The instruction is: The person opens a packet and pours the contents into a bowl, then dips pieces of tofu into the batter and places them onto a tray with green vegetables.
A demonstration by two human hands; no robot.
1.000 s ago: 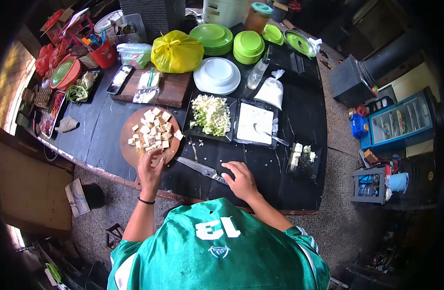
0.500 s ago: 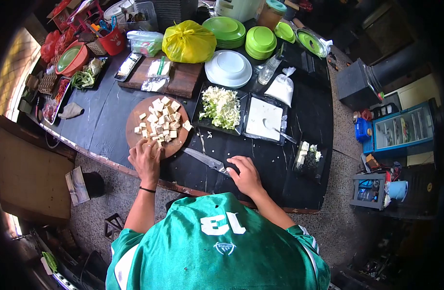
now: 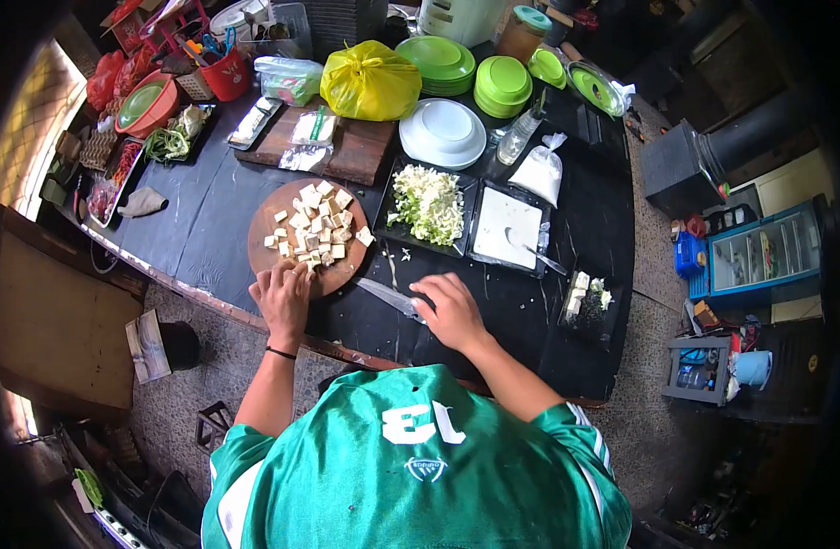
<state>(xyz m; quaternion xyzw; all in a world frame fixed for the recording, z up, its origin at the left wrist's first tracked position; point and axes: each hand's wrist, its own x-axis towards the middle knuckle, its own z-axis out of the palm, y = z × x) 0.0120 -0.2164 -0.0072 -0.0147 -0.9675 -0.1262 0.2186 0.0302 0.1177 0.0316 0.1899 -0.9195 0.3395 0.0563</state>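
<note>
Pale tofu cubes lie heaped on a round wooden cutting board. My left hand is at the board's near edge, fingers bent but apart, their tips touching the nearest cubes. To the right of the board a kitchen knife lies on the black table, blade pointing left. My right hand is over the handle end, fingers loosely spread and thumb beside the blade's heel; the handle is hidden under it.
Behind the board are a thick wooden block, a tray of chopped vegetables and a white powder tray with spoon. A small dark tray stands at right. Plates and a yellow bag stand farther back.
The view has shifted slightly, moving the scene a little to the right. My right hand has moved left and farther over the knife's handle end. My left hand stays at the board's edge.
</note>
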